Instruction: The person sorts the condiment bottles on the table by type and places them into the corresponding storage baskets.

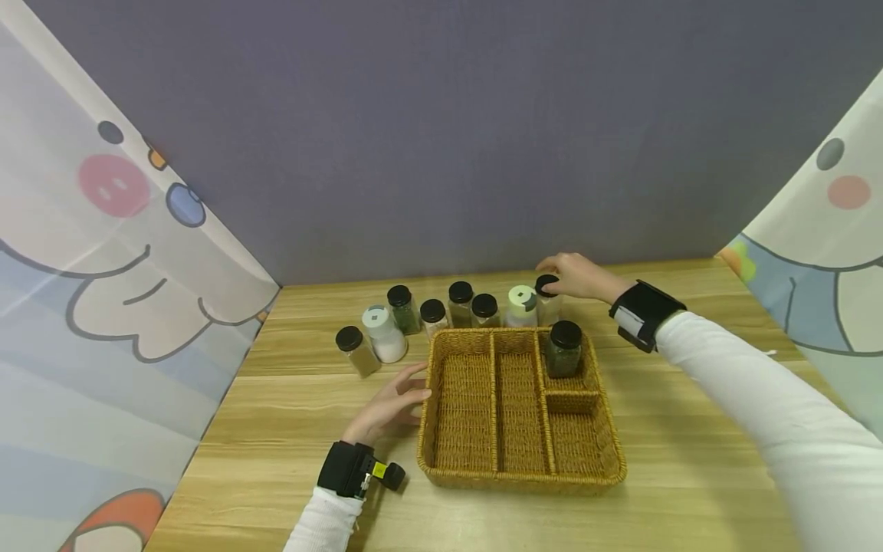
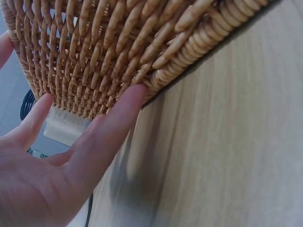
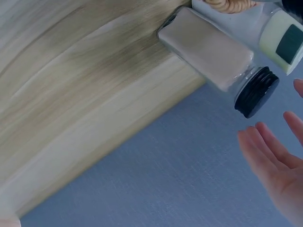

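A woven basket (image 1: 517, 481) with several compartments stands on the table. Its left side is touched by the fingertips of my left hand (image 1: 389, 402), whose fingers are spread; the left wrist view shows the thumb on the wicker wall (image 2: 90, 56). In the back right compartment stands a dark-filled jar (image 1: 563, 351) with a black lid. Behind the basket, my right hand (image 1: 578, 276) is over a black-lidded jar (image 1: 549, 309). In the right wrist view this jar holds pale powder, and the fingers (image 3: 272, 158) are extended just apart from its lid (image 3: 257, 92).
Right beside that jar stands a bottle with a pale green-white cap (image 1: 522, 297). Several more black-lidded jars (image 1: 460, 293) line the basket's back. Further left are a white bottle (image 1: 383, 335) and a tan-filled jar (image 1: 359, 353). A grey wall (image 1: 441, 153) rises behind the table.
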### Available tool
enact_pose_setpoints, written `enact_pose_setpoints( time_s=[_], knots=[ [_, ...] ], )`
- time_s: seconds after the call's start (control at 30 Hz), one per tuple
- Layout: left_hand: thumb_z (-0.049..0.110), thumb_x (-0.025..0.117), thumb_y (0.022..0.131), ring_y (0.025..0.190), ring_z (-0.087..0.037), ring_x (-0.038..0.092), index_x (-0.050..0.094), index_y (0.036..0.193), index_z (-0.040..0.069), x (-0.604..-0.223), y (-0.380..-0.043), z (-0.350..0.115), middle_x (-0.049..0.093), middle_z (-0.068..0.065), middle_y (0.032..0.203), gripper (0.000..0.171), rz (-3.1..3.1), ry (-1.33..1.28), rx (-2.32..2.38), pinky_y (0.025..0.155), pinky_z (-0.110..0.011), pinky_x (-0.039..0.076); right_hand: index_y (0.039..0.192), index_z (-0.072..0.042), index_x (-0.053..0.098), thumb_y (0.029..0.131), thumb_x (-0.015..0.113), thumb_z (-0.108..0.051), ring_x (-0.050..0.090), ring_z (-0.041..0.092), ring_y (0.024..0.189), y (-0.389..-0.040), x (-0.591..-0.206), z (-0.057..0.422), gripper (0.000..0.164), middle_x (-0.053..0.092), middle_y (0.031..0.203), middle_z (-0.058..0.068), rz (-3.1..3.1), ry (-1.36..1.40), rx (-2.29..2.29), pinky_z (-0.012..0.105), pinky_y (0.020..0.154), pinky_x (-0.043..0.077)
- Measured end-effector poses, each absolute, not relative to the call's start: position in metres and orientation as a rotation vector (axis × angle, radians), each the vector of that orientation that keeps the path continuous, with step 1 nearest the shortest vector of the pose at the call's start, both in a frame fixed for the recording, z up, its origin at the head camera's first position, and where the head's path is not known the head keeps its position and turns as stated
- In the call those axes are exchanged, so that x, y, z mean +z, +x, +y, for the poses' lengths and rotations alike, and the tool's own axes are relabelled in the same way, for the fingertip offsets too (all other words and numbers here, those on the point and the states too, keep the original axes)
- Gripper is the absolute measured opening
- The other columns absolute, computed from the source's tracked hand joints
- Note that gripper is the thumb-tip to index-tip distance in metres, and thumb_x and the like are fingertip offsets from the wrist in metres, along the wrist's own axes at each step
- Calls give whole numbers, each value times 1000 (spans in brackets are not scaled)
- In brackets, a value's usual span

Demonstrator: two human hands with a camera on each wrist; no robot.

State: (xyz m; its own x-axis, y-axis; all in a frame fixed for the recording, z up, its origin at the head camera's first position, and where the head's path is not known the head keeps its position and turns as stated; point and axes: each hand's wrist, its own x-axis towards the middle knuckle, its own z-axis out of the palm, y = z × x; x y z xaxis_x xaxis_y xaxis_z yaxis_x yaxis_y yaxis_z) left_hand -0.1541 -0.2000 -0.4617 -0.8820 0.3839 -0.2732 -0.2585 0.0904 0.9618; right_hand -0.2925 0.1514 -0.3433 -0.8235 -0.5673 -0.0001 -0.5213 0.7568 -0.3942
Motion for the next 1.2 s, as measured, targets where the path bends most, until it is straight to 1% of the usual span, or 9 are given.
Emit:
enact_pose_setpoints(
  time_s=[0.1,0.3,0.43,0.53,0.57,0.7,0.8,0.93,1.2],
  knots=[
    [22,60,84,111,-34,45,23,139,11,-461,-154,-200,30,-26,134,67,1907,113,1854,79,-49,47,119,9,49,82,59,-9,49,40,104,-295,-345,151,42,52,113,29,2812,-864,-589,49,83,43],
    [26,61,83,112,-34,45,23,139,12,-460,-155,-199,29,-26,134,69,1919,115,1834,79,-49,47,119,8,49,79,62,-9,49,41,102,-299,-350,152,45,51,113,30,2792,-841,-606,50,83,43],
    [24,62,82,114,-35,43,23,139,13,-459,-155,-199,30,-25,134,70,1906,99,1845,79,-47,47,118,8,50,78,63,-9,55,34,91,-301,-355,151,45,54,111,28,2771,-842,-640,42,73,47],
    [25,62,82,115,-37,42,23,139,12,-459,-156,-200,29,-25,135,70,1911,107,1845,79,-48,47,117,9,50,78,63,-6,56,31,85,-301,-358,150,43,54,109,27,2759,-855,-668,37,67,47],
    [26,62,82,114,-37,42,23,139,11,-460,-156,-200,29,-26,134,71,1916,119,1844,79,-48,47,116,10,51,78,62,-5,56,31,85,-301,-359,150,43,54,109,27,2760,-862,-671,37,66,47],
    [32,63,81,112,-32,46,24,139,14,-466,-158,-202,32,-24,134,73,1943,126,1813,79,-47,47,117,10,50,78,62,-2,55,35,90,-301,-364,149,43,52,111,29,2768,-871,-656,40,69,47],
    [34,63,81,112,-32,46,24,139,14,-468,-158,-202,32,-24,133,73,1949,148,1806,79,-48,47,118,9,49,78,62,-2,53,37,94,-302,-367,149,43,50,114,30,2770,-853,-647,41,72,47],
    [29,61,83,113,-38,43,20,140,9,-464,-156,-200,29,-29,133,73,1919,175,1838,78,-50,47,118,8,50,78,63,-2,53,38,95,-303,-370,150,43,50,115,30,2781,-839,-660,41,73,47],
    [18,57,86,115,-38,41,21,139,9,-458,-157,-198,29,-27,134,65,1915,125,1827,79,-49,47,116,9,52,77,64,-3,54,37,93,-303,-371,149,42,52,112,29,2811,-854,-640,40,71,48]
  ],
)
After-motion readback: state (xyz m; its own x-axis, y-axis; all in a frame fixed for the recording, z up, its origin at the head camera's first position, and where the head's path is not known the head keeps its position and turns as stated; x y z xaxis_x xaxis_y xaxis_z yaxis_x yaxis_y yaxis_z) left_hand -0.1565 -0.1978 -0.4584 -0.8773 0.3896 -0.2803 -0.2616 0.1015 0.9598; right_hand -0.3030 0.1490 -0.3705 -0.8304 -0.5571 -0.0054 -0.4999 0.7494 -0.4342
